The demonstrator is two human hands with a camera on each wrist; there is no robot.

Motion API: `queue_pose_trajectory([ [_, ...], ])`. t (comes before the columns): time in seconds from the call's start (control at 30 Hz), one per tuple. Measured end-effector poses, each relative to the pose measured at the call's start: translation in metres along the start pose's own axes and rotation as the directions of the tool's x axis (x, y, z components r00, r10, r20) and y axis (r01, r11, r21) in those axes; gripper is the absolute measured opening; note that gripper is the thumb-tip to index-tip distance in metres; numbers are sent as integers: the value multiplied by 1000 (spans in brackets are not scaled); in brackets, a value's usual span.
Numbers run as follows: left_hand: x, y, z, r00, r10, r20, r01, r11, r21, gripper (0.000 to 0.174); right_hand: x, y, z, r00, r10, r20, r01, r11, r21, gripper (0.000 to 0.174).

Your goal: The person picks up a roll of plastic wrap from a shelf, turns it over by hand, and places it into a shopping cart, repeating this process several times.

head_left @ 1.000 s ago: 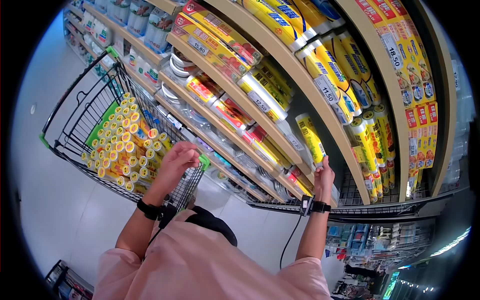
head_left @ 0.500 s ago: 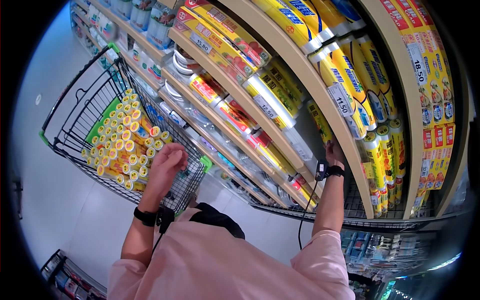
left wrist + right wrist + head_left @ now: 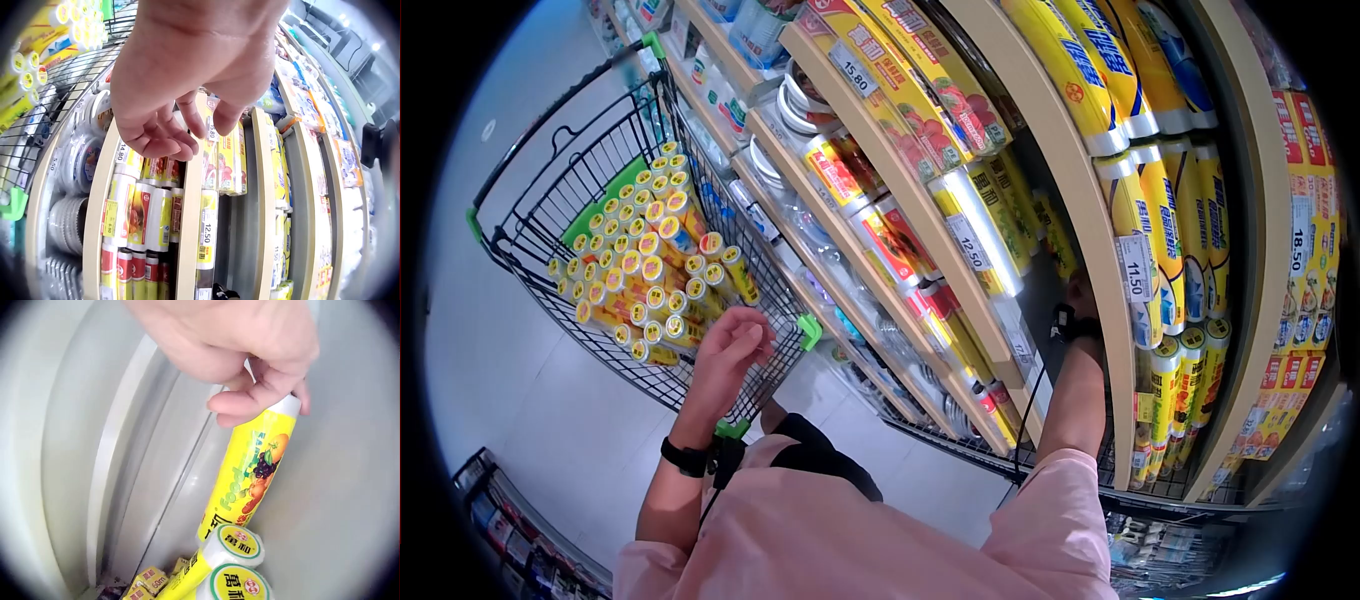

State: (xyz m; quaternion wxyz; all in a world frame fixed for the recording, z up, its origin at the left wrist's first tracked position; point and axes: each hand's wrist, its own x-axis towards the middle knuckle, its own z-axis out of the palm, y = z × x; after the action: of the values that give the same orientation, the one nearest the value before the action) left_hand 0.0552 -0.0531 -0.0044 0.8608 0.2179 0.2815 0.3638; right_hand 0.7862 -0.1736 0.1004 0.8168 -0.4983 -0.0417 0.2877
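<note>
My right hand (image 3: 250,356) grips the white end of a yellow plastic-wrapped roll (image 3: 253,469) printed with fruit and "Food". In the head view this hand (image 3: 1081,292) is deep inside a shelf, partly in shadow. The roll's far end meets two similar yellow rolls (image 3: 234,544) in the right wrist view. My left hand (image 3: 735,345) hovers beside the shopping cart (image 3: 809,332), fingers loosely bent and holding nothing. Seen from the left wrist, that hand (image 3: 194,69) hangs in front of the shelves.
Many upright yellow rolls (image 3: 640,265) fill part of the cart at the left. Wooden-edged shelves (image 3: 1072,130) hold more rolls, boxed wrap (image 3: 900,85) and disposable bowls (image 3: 800,110). Price tags (image 3: 1135,268) line the shelf edges. A cable (image 3: 1028,410) hangs from my right wrist.
My right hand has carried the yellow roll deeper into the shelf, back toward the other rolls. My left hand stays near the cart. The head view has shifted, with the shelves appearing closer.
</note>
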Motion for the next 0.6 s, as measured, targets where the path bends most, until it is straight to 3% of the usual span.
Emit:
queue_pose_trajectory([
  [0.03, -2, -1, -2, 1000, 4, -12, -4, 1000, -3, 16, -7, 8, 20, 1000, -9, -8, 9, 999, 32, 17],
  [0.07, -3, -1, -3, 1000, 10, -22, -10, 1000, -5, 16, -23, 24, 52, 991, -125, 38, 129, 984, -126, 13],
  [0.2, -8, 0, -6, 998, 37, -52, -38, 999, -13, 16, 2, 42, 82, 991, 3, 133, 46, 931, -362, 9],
  [0.27, -11, 3, -7, 996, 38, -84, -37, 999, 13, 16, 17, 47, 89, 993, 93, 75, -41, 853, -520, 9],
  [0.33, -14, 3, -11, 995, 66, -73, -66, 998, 2, 17, 31, 53, 93, 993, 94, 69, -38, 819, -572, 7],
  [0.4, -18, 5, -14, 994, 84, -66, -86, 996, -35, 17, 32, 58, 85, 899, 258, 353, -156, 943, -294, 23],
  [0.5, -24, 12, -14, 994, 91, -68, -92, 996, -14, 17, 22, 64, 100, 978, 134, 162, -27, 844, -535, 6],
  [0.6, -28, 17, -17, 994, 100, -53, -101, 995, -6, 17, -14, 66, 109, 986, 20, 168, 91, 777, -623, 5],
])
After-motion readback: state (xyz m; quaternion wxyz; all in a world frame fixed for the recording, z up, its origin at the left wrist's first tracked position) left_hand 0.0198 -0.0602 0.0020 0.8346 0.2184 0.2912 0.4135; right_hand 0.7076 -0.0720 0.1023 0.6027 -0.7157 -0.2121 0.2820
